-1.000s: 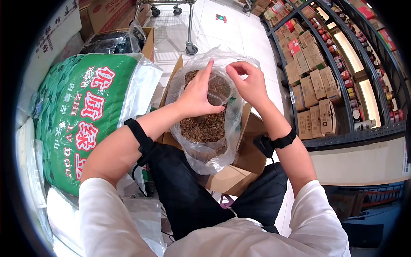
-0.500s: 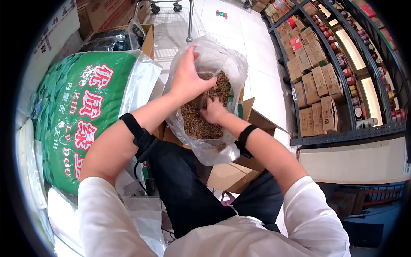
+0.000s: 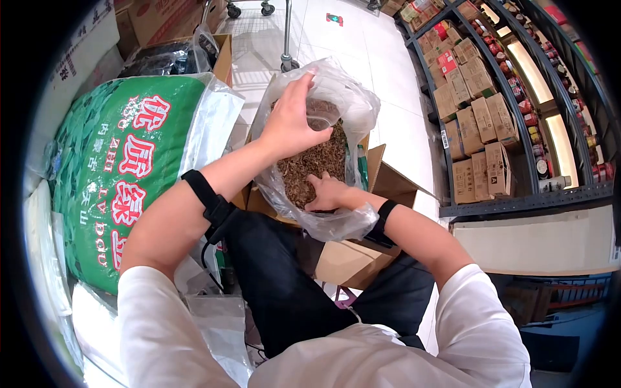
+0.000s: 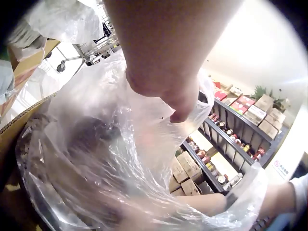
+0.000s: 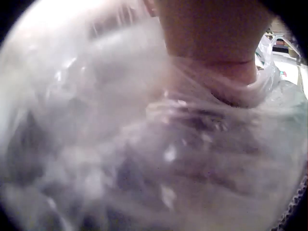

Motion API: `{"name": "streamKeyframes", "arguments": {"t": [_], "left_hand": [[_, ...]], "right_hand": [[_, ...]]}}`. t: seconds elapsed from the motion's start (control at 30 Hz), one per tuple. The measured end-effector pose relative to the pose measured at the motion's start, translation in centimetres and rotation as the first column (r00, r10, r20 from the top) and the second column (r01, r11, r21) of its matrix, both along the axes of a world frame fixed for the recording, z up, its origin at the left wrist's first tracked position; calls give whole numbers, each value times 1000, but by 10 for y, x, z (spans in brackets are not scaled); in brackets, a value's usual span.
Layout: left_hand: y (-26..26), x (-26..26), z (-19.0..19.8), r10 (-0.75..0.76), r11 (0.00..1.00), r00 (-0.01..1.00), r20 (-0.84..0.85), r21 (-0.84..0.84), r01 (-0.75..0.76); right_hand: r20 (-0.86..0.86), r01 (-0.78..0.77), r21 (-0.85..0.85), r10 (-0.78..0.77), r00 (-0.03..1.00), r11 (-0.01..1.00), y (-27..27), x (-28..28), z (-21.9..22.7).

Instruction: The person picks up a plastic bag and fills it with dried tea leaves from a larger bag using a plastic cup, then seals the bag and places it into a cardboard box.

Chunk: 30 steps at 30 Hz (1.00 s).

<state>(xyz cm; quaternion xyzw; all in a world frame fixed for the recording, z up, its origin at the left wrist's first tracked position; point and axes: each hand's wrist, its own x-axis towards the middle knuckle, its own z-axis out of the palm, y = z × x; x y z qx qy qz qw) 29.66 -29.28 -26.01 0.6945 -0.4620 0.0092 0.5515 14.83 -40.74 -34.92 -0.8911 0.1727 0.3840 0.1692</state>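
We are seeing the left grip (image 3: 291,126) standing wide, thumb and fingers apart about a clear round container (image 3: 326,121); whether it is clasping this we cannot tell. The right grip (image 3: 328,193) is reaching, fingertips buried, into brown dried material (image 3: 294,171), which is lying below the left grip in a translucent bag (image 3: 362,107); whether it is holding any we cannot tell. Beneath both grips, a cardboard carton (image 3: 349,258) is showing under the bag. Left of the left grip, a green sack (image 3: 123,149) is lying.
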Motion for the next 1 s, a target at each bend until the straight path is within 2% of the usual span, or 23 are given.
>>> {"name": "streamKeyframes", "arguments": {"t": [0.07, 0.13, 0.2, 0.27, 0.33, 0.4, 0.43, 0.47, 0.53, 0.57, 0.6, 0.67, 0.73, 0.8, 0.83, 0.87, 0.93, 0.97, 1.0], "left_hand": [[1, -2, -2, -31, 999, 999, 44, 41, 29], [1, -3, -1, -39, 997, 997, 61, 67, 35], [1, -2, -1, -46, 995, 996, 79, 95, 39], [0, -2, -4, -61, 993, 994, 86, 103, 52], [1, -1, -4, -69, 992, 994, 81, 112, 60], [0, -1, -3, -79, 991, 994, 80, 117, 69], [0, -2, -4, -94, 991, 992, 80, 98, 86], [1, -3, -5, -110, 991, 991, 81, 80, 104], [2, -4, -3, -131, 989, 987, 93, 76, 124], [2, -4, -2, -153, 987, 983, 103, 74, 146], [2, -5, 0, -154, 987, 982, 111, 70, 146], [3, -9, 4, -120, 991, 993, 3, 58, 120], [2, -10, 9, -84, 995, 996, -27, 54, 85], [1, -10, 11, 8, 995, 978, -209, 96, 12], [0, -11, 12, 23, 997, 976, -219, 74, -7], [-1, -11, 14, 16, 997, 978, -206, 72, -1], [1, -17, 20, 3, 996, 943, -333, 87, 27], [1, -20, 22, -8, 995, 946, -323, 96, 41], [1, -20, 21, -11, 994, 950, -313, 99, 44]], "right_hand": [[6, 28, 66, -28, 1000, 997, -1, 0, 7], [33, -53, -103, 57, 998, 993, 9, 0, 27], [24, -113, -124, 117, 993, 986, 5, -8, 9], [-44, -147, -40, 145, 988, 988, 3, -12, 1], [-20, -146, -21, 146, 989, 989, 4, -13, 10], [-4, -218, 24, 218, 976, 976, -1, -10, 9], [48, -229, 107, 225, 973, 967, -6, -8, 0], [50, -228, 104, 224, 973, 968, -12, -9, -8], [160, -243, 203, 213, 964, 948, -17, -7, -1], [198, -156, 205, 115, 973, 966, -21, -9, 4], [205, -156, 199, 115, 972, 967, -27, -6, 11], [303, 52, 163, -100, 948, 985, -42, 6, 27], [442, 125, 213, -209, 872, 969, -52, 16, 63], [538, 206, 221, -295, 790, 953, -76, 28, 65], [610, 213, 273, -341, 716, 938, -86, 35, 63], [620, 216, 274, -344, 705, 937, -99, 37, 64], [635, 329, 345, -477, 608, 879, -100, 41, 98], [669, 346, 371, -506, 544, 862, -99, 44, 106], [651, 362, 398, -537, 536, 843, -102, 46, 115]]}}
